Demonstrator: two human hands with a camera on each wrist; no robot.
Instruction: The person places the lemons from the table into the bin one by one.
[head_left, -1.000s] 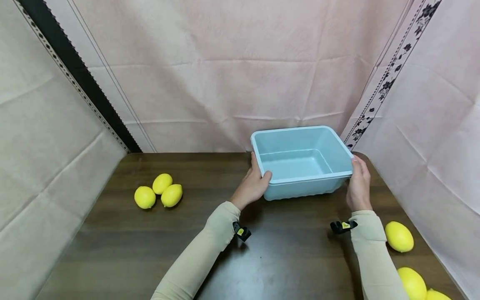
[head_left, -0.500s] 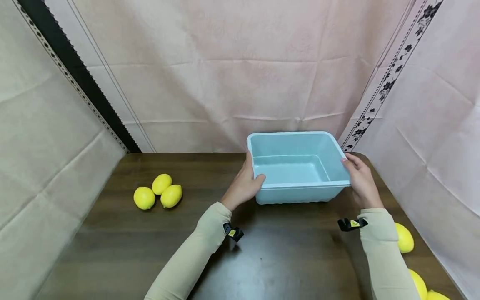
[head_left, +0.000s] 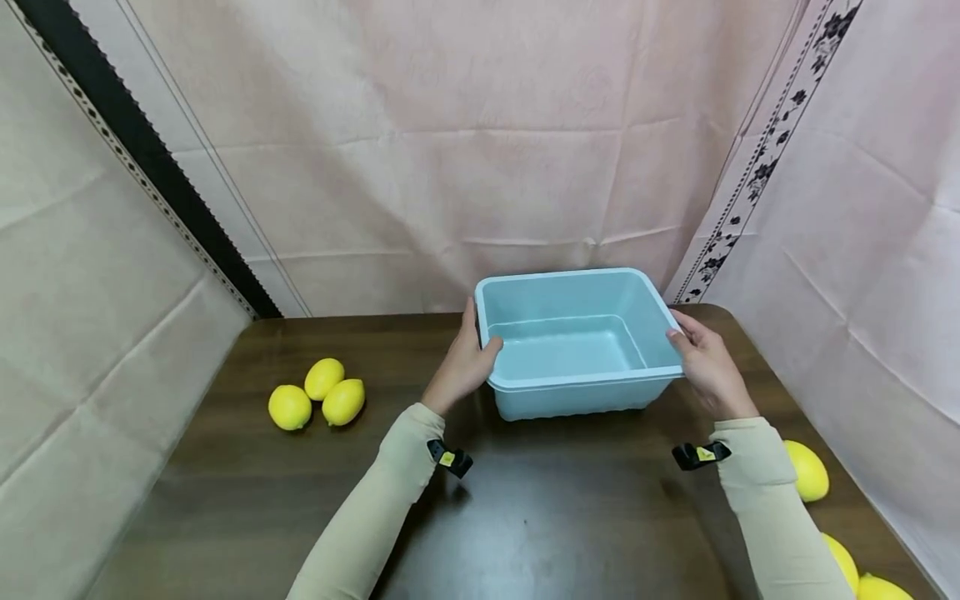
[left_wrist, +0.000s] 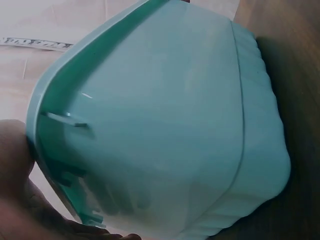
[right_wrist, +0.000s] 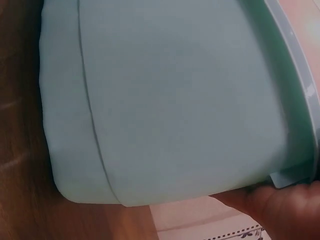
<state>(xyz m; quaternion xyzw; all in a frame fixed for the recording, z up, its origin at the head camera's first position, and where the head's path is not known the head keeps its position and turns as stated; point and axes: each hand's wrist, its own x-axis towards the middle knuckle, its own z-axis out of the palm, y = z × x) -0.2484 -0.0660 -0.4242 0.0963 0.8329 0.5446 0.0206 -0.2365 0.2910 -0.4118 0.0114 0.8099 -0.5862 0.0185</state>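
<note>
A light blue rectangular plastic basin (head_left: 577, 342) is held between both hands toward the back of the table, its inside bare and its mouth facing up. My left hand (head_left: 461, 367) grips the left rim, thumb over the edge and fingers along the outer wall. On the opposite side, my right hand (head_left: 708, 362) holds the right rim with the thumb on top; its other fingers are partly hidden behind the wall. The left wrist view shows the basin's outer wall (left_wrist: 165, 110) close over the wood. In the right wrist view, the right hand (right_wrist: 290, 212) is under the rim.
Three lemons (head_left: 322, 379) cluster on the left of the dark wooden table (head_left: 525, 508). More lemons, including one near the edge (head_left: 807, 471), lie at the right beside and partly behind the right forearm. Pale cloth (head_left: 465, 167) encloses the back and sides.
Both hands have carried the basin left and slightly toward me, and its tilt has shifted a little. The grips look the same. The lemons have stayed in place.
</note>
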